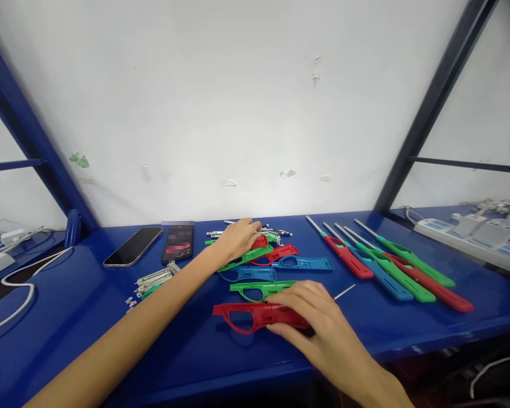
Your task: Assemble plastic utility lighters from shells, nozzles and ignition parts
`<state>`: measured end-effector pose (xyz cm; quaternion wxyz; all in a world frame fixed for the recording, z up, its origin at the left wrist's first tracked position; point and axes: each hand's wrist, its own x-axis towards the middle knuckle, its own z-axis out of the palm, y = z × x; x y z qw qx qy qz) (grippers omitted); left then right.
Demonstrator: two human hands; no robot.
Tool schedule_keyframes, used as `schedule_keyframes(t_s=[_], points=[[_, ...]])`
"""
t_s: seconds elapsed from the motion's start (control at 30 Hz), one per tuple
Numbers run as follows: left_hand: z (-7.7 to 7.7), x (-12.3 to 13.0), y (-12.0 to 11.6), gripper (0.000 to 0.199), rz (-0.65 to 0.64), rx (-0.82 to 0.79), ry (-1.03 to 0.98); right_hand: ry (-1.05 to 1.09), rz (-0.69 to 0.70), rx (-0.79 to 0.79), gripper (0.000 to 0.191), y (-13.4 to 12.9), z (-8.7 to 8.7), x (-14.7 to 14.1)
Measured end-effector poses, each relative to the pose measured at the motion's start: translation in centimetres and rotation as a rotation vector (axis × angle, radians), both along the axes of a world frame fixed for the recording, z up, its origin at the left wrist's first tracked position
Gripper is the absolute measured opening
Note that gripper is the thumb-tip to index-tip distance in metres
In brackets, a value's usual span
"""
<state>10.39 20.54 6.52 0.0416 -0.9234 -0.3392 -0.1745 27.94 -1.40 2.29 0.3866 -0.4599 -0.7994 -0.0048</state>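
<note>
My right hand [323,317] grips a red lighter casing half [242,317] by its handle end, just above the table's front. A green casing half [253,290] lies right behind it. My left hand [237,241] reaches over the pile at the back, fingers curled down and tips hidden, so what they pinch cannot be made out. Around that hand lie a green casing half [242,259], a red one [276,254] and blue ones [306,263], with thin metal-and-wire lighter parts [280,232] behind. A thin metal rod [345,291] shows beyond my right hand.
Several long-necked lighters [382,260] in red, blue and green lie side by side at the right. On the left are two phones [132,247] and a heap of metal parts [156,279]. A power strip [463,238] sits far right; a white cable [29,283] crosses the left edge.
</note>
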Motion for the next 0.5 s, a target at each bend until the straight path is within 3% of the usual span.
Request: schedule_keyframes(t_s=[0.13,0.3,0.4,0.5], points=[[0.0,-0.9,-0.3,0.039,0.008,0.052,-0.019,-0.073,-0.185,0.019,0.028,2.9,1.2,1.2],[1.0,-1.9,-3.5,0.037,-0.027,0.166,-0.059,-0.175,-0.255,-0.064,0.031,6.6,3.8,3.5],[0.5,-1.6,-5.8,0.034,-0.101,0.215,-0.041,-0.174,-0.422,-0.089,0.034,6.1,5.2,6.4],[-0.8,-0.7,-7.9,0.025,-0.209,0.255,-0.01,-0.155,-0.735,-0.152,0.035,4.4,5.8,10.2]])
